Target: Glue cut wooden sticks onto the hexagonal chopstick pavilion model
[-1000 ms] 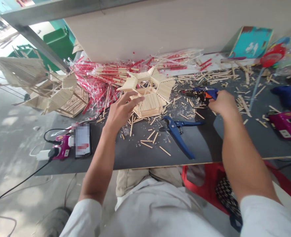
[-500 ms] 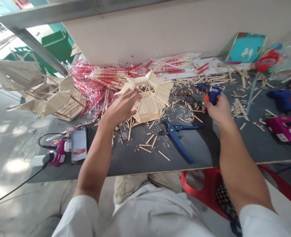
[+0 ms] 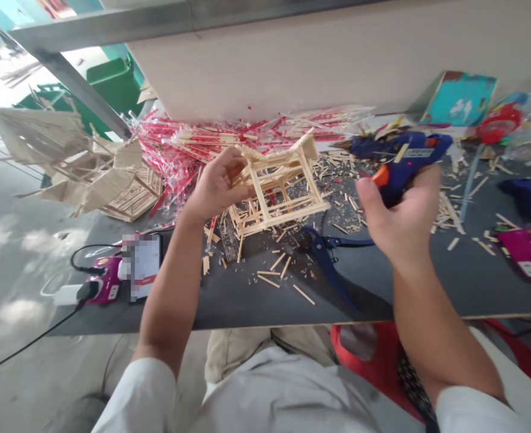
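Observation:
My left hand (image 3: 222,183) grips the left side of a small stick-built model house (image 3: 287,213), tilted so that its open frame of pale wooden sticks faces me. Part of the model's far side is hidden. In my right hand (image 3: 405,219) is a blue hot glue gun (image 3: 409,159) with an orange trigger, lifted above the table. Its dark nozzle points left, toward the model, with a gap between them. The thumb is near the trigger. Below the model lie blue-handled cutters (image 3: 331,264), partly in shadow.
Behind are red-and-clear plastic packs of sticks (image 3: 193,141). A larger stick model (image 3: 112,174) stands at left, near a phone (image 3: 147,267) and a magenta power strip (image 3: 105,279). Another magenta power strip (image 3: 527,252) and a second glue gun (image 3: 529,195) are at right. Cut sticks litter the table (image 3: 247,304).
My left hand has tipped the model up, turning its open frame toward me. My right hand has raised the glue gun off the table, closer to me.

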A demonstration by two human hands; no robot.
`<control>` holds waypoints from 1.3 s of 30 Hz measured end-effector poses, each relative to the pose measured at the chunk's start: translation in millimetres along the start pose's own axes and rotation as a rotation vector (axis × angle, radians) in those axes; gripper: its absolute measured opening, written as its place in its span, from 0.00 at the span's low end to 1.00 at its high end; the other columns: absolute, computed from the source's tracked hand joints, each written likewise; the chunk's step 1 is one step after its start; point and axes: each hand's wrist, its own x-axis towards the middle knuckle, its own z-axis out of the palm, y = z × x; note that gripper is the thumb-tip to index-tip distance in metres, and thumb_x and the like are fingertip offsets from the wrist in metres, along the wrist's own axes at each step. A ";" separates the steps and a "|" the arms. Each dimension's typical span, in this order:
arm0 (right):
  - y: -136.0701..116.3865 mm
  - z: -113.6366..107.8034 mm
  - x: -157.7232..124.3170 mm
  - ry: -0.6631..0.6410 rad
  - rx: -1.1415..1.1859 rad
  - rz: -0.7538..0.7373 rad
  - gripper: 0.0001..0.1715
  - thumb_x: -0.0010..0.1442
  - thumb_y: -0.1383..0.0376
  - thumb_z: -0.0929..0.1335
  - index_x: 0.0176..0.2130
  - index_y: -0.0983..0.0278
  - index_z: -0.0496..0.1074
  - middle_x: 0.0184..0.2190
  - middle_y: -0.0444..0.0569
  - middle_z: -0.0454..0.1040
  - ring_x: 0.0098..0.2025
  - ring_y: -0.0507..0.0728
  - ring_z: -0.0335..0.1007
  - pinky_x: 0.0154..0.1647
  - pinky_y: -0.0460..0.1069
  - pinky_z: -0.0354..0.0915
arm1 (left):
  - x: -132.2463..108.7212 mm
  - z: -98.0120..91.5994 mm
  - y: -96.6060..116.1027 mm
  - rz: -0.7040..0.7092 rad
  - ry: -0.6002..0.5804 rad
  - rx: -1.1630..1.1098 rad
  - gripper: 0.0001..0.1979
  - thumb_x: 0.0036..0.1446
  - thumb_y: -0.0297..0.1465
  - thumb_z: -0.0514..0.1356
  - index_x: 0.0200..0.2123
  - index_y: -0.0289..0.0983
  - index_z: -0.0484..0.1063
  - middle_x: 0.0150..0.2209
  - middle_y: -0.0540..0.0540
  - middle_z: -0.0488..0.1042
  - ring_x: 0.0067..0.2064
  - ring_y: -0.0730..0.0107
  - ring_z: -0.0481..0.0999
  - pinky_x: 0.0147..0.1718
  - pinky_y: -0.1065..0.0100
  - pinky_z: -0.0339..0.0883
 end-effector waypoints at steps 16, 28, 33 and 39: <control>-40.6 21.9 -45.4 0.176 -0.237 -0.124 0.24 0.66 0.51 0.72 0.54 0.62 0.71 0.42 0.62 0.78 0.43 0.72 0.80 0.44 0.65 0.75 | 0.1 1.8 14.9 0.052 0.005 -0.110 0.30 0.48 0.36 0.77 0.54 0.46 0.72 0.46 0.47 0.77 0.49 0.62 0.83 0.45 0.61 0.81; -46.1 33.5 -33.4 0.119 -0.197 -0.348 0.11 0.69 0.62 0.69 0.51 0.57 0.70 0.42 0.53 0.81 0.43 0.63 0.80 0.45 0.57 0.75 | 0.1 5.2 15.6 0.036 -0.004 -0.187 0.32 0.48 0.42 0.77 0.54 0.47 0.71 0.45 0.47 0.78 0.47 0.64 0.83 0.44 0.62 0.80; -46.9 32.2 -27.3 0.102 -0.239 -0.358 0.09 0.70 0.62 0.68 0.51 0.57 0.70 0.40 0.52 0.81 0.41 0.63 0.79 0.45 0.57 0.74 | -0.1 6.7 17.2 0.043 -0.011 -0.153 0.32 0.49 0.41 0.77 0.54 0.46 0.70 0.45 0.47 0.79 0.49 0.63 0.83 0.45 0.62 0.81; -54.6 25.5 -18.2 0.065 -0.277 -0.424 0.04 0.72 0.63 0.67 0.47 0.57 0.70 0.37 0.51 0.79 0.39 0.62 0.77 0.41 0.56 0.72 | -0.8 5.7 17.2 0.080 0.001 -0.097 0.31 0.49 0.41 0.77 0.54 0.47 0.70 0.44 0.48 0.80 0.44 0.65 0.84 0.42 0.63 0.81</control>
